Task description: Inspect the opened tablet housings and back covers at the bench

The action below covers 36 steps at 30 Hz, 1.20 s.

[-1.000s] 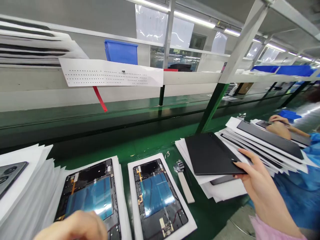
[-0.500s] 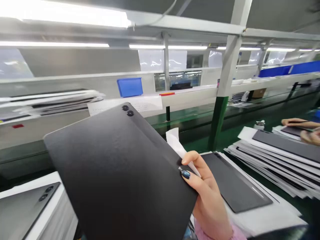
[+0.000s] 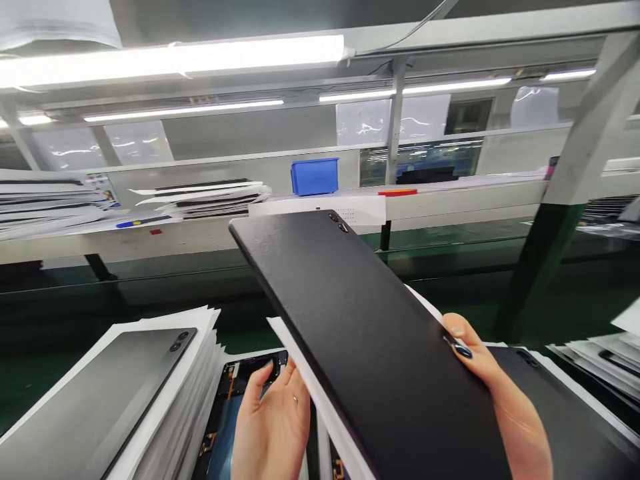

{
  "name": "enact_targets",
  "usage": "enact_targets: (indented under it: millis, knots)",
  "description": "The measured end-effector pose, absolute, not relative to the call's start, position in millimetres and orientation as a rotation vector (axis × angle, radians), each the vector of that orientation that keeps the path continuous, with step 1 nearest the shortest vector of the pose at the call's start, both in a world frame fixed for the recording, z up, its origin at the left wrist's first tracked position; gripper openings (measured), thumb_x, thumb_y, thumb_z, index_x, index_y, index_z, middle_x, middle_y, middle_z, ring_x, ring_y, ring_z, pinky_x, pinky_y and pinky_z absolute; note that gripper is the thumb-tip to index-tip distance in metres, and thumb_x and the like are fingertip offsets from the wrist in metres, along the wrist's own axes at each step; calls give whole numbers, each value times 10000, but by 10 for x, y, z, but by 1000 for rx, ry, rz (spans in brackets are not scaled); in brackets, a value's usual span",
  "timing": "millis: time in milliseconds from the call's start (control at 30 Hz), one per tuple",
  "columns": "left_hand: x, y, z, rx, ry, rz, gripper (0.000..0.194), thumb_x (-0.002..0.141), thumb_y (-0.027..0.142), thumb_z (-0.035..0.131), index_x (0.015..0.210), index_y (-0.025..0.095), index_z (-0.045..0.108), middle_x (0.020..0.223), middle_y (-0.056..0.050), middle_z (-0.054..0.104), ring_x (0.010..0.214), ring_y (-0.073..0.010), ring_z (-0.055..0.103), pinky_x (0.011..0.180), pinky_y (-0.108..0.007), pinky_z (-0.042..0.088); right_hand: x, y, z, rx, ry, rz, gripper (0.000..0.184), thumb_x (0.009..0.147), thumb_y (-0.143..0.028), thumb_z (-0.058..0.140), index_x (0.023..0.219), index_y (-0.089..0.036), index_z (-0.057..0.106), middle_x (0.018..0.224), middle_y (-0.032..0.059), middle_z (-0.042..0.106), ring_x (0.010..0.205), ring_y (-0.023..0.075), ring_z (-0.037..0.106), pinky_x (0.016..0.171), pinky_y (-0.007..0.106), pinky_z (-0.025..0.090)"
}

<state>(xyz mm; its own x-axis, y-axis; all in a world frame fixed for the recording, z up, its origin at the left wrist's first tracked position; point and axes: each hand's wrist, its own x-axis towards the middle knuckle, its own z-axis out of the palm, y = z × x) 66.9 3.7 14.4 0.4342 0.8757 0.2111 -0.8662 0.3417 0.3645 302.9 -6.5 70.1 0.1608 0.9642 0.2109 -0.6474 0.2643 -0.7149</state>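
Note:
My right hand (image 3: 505,407) grips the right edge of a black tablet back cover (image 3: 365,340), thumb on top, and holds it tilted up in the middle of the view with its two camera holes at the far end. A white sheet (image 3: 320,400) lies under the cover. My left hand (image 3: 273,427) is under the cover's left edge, fingers spread and touching the white sheet. Below my hands lies an open tablet body (image 3: 235,400) with exposed parts on a white sheet.
A stack of white sheets with a grey tablet back (image 3: 100,400) on top stands at the left. Another black cover (image 3: 565,407) lies at the right on sheets. A green conveyor (image 3: 150,300) runs behind. A blue bin (image 3: 315,175) and stacked sheets sit on the shelf.
The black cover has swung to the right and turned narrower toward me. My left hand has come up under its left edge. The camera has turned left.

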Motion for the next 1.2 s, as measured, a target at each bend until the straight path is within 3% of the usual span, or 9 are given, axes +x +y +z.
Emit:
enact_targets:
  millis: [100, 267, 333, 400, 533, 667, 867, 1033, 1200]
  knots:
    - [671, -76, 281, 466, 168, 1169, 407, 977, 488, 518, 1218, 235, 725, 1265, -69, 749, 1336, -316, 556, 1141, -445, 402, 2997, -53, 716, -584, -725, 1259, 299, 649, -243, 910, 732, -271, 624, 673, -23, 688, 511, 163, 621, 477, 245, 496]
    - [695, -285, 379, 599, 336, 1324, 830, 726, 868, 540, 1312, 299, 684, 1331, -62, 713, 1407, -400, 462, 1161, -495, 383, 2793, -107, 697, -668, -704, 1398, 326, 696, -382, 898, 809, -292, 606, 635, -49, 623, 497, 120, 571, 435, 181, 447]
    - [549, -327, 310, 599, 502, 1448, 689, 752, 770, 642, 1287, 339, 699, 1258, -24, 755, 1375, -368, 512, 1137, -448, 426, 2724, -91, 651, -719, -820, 1448, 340, 716, -431, 885, 892, -304, 623, 656, -54, 612, 494, 105, 548, 438, 175, 453]
    - [352, -333, 229, 530, 760, 1557, 462, 829, 501, 745, 1273, 383, 698, 1090, 32, 814, 1254, -301, 635, 1062, -360, 500, 2678, -57, 605, -756, -988, 1507, 381, 738, -446, 867, 1014, -319, 635, 737, -43, 643, 508, 110, 557, 437, 191, 471]
    - [157, -277, 255, 397, 1088, 1555, 494, 817, 202, 773, 1292, 310, 693, 798, 48, 827, 870, -282, 785, 826, -342, 628, 2660, 30, 559, -802, -1146, 1605, 527, 765, -439, 839, 1220, -332, 596, 922, -5, 705, 730, 193, 685, 599, 270, 563]
    - [331, -209, 509, 222, 954, 1409, 507, 882, 412, 697, 1304, 132, 682, 931, -105, 832, 1016, -376, 751, 914, -461, 612, 2687, 175, 514, -722, -1172, 1698, 367, 799, -421, 823, 1076, -301, 614, 895, -13, 721, 789, 179, 698, 693, 261, 541]
    - [466, -190, 543, 246, 924, 1432, 656, 912, 391, 671, 1446, 43, 513, 1150, -171, 782, 1247, -391, 621, 1065, -525, 516, 2644, 371, 382, -575, -1094, 1869, 217, 812, -396, 821, 814, -208, 713, 811, 15, 732, 715, 141, 686, 699, 238, 541]
    - [429, -205, 413, 445, 736, 1314, 558, 937, 505, 608, 1352, 133, 644, 1278, -143, 731, 1347, -391, 530, 1159, -534, 404, 2607, 394, 359, -634, -1013, 1938, 244, 724, -383, 889, 721, -162, 786, 639, 24, 718, 588, 129, 675, 562, 184, 526]
    - [421, -169, 442, 428, 565, 1168, 496, 931, 506, 598, 1237, 139, 734, 1195, -138, 773, 1294, -397, 585, 1177, -509, 376, 2625, 369, 448, -817, -823, 1867, 315, 627, -418, 944, 651, -164, 759, 596, 1, 700, 518, 111, 625, 485, 165, 502]
